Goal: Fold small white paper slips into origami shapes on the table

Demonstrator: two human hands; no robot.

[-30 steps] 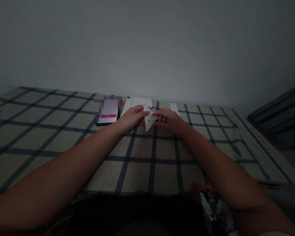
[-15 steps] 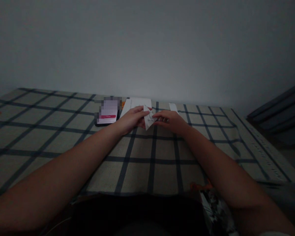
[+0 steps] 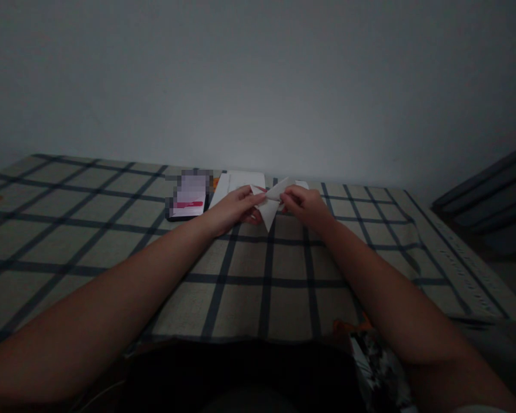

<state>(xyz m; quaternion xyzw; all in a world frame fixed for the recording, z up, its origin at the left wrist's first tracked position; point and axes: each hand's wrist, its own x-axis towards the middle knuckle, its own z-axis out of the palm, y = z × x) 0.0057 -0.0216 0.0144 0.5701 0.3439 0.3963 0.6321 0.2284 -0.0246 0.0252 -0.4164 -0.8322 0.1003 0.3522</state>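
A white folded paper with pointed corners is held up between my two hands, above the checked cloth. My left hand grips its left side, thumb on top and fingers curled beneath. On the other side, my right hand pinches the paper near its right part with thumb and forefinger. One paper flap points up to the right and another points down toward me. The fingertips under the paper are partly hidden.
A checked cloth covers the table up to the wall. A phone with a lit, partly blurred screen lies left of my hands. White paper lies behind my left hand, and a small white piece behind my right.
The paper has turned in my hands; its crumpled-looking face has given way to plain white flaps spread to points. My right hand has shifted slightly and now pinches more tightly.
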